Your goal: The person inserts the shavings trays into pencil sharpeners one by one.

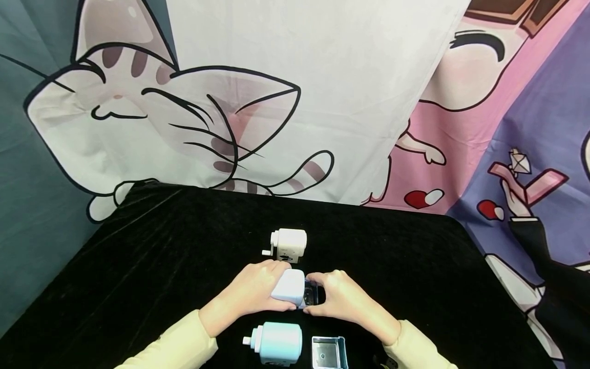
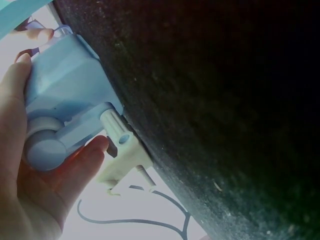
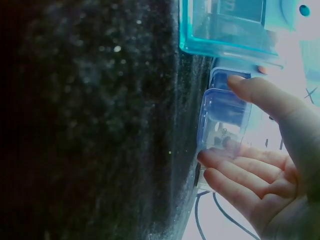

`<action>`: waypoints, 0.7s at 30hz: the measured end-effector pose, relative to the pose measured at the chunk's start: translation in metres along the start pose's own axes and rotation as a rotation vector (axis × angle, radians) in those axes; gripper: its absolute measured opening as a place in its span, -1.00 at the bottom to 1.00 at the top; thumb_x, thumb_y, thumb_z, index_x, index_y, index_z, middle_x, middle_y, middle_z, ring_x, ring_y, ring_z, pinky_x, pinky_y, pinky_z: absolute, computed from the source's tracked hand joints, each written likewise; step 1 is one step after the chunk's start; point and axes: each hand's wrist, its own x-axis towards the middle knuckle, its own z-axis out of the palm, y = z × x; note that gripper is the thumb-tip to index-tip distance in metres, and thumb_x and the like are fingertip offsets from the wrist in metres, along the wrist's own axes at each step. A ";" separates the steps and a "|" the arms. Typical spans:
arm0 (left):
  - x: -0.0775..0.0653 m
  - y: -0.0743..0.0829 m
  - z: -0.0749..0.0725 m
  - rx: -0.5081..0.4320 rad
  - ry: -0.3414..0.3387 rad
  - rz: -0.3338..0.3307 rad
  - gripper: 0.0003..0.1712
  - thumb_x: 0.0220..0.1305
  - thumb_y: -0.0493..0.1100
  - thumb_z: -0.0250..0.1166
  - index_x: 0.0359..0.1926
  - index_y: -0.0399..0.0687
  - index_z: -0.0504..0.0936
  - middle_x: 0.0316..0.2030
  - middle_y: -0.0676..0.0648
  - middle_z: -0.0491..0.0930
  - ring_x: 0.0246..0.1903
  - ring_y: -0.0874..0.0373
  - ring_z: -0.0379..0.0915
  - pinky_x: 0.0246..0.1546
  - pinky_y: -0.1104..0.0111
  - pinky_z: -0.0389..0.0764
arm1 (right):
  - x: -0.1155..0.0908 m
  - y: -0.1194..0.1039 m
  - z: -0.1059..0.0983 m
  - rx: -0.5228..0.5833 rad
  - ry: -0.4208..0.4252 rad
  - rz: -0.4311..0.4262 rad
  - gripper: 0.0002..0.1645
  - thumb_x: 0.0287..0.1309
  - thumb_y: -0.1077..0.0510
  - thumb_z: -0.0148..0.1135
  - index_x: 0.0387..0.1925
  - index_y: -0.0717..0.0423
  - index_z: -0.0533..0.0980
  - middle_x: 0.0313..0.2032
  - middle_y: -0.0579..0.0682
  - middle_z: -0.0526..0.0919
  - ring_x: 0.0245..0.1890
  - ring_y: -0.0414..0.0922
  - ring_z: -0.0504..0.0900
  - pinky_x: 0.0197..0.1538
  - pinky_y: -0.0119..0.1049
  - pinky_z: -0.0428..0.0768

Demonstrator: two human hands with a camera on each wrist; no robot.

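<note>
In the head view my left hand (image 1: pixel 260 287) grips a pale blue-white crank pencil sharpener (image 1: pixel 289 286) over the black cloth. The left wrist view shows its body (image 2: pixel 70 75) against the palm and its crank handle (image 2: pixel 82 129) near a fingertip. My right hand (image 1: pixel 341 297) holds a clear shavings drawer (image 1: pixel 311 293) at the sharpener's right side. Thumb and fingers lie on opposite sides of that drawer (image 3: pixel 225 110) in the right wrist view. How far the drawer sits inside the body is hidden.
Behind the hands stands a white crank sharpener (image 1: pixel 292 241). Nearer the front lies a light blue sharpener (image 1: pixel 278 342), with a separate clear drawer (image 1: pixel 328 352) to its right. Black cloth (image 1: pixel 405 266) covers the table, and a printed curtain (image 1: pixel 359 102) hangs behind it.
</note>
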 end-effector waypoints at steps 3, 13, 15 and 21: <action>0.000 0.001 0.000 0.000 -0.005 -0.001 -0.23 -0.19 0.38 0.32 -0.12 -0.09 0.46 -0.36 0.01 0.57 -0.40 0.25 0.44 -0.49 0.40 0.52 | 0.001 -0.001 0.000 -0.013 0.000 0.001 -0.39 -0.30 -0.15 0.43 -0.19 0.09 0.53 -0.37 -0.11 0.68 -0.37 -0.38 0.52 -0.33 -0.44 0.54; 0.001 0.001 -0.001 0.013 -0.006 0.000 -0.23 -0.19 0.39 0.31 -0.13 -0.10 0.46 -0.36 0.01 0.56 -0.40 0.25 0.44 -0.49 0.39 0.52 | 0.005 -0.001 0.000 -0.003 -0.029 -0.006 -0.40 -0.27 -0.14 0.42 -0.17 0.11 0.53 -0.35 -0.10 0.68 -0.40 -0.39 0.50 -0.34 -0.48 0.53; 0.001 0.001 -0.001 0.011 -0.006 -0.003 -0.23 -0.18 0.39 0.31 -0.13 -0.10 0.46 -0.37 0.02 0.56 -0.41 0.25 0.43 -0.50 0.39 0.52 | 0.006 -0.002 0.000 0.004 -0.036 -0.006 -0.40 -0.26 -0.14 0.42 -0.17 0.11 0.53 -0.34 -0.10 0.68 -0.42 -0.40 0.49 -0.36 -0.49 0.52; 0.001 0.001 0.000 0.005 -0.014 -0.012 -0.25 -0.16 0.38 0.30 -0.13 -0.10 0.46 -0.36 0.02 0.56 -0.41 0.24 0.43 -0.50 0.39 0.52 | 0.008 -0.002 0.001 0.014 -0.050 -0.002 -0.41 -0.25 -0.14 0.42 -0.18 0.12 0.53 -0.34 -0.09 0.68 -0.46 -0.40 0.48 -0.39 -0.51 0.51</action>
